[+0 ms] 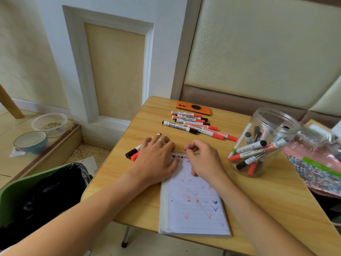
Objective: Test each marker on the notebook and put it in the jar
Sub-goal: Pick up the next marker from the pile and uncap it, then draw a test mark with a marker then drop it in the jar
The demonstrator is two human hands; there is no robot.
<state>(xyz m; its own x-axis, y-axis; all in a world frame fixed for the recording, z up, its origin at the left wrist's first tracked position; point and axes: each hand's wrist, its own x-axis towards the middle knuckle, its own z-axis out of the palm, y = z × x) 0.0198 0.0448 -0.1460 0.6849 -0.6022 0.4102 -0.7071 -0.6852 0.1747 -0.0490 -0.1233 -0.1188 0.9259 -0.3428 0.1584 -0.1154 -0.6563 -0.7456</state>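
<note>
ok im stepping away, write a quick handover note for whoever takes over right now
Left hand: lies on the top left corner of the notebook, over two markers at the table's left edge; whether it grips them is unclear.
Right hand: fingers curled, resting on the notebook's top; whether it holds anything cannot be seen.
Done: several markers already in the clear jar on the right; red, blue and black test marks cover the page.
Left: a row of markers lies in front of the orange phone, not yet in the jar, plus the two by the left hand.
</note>
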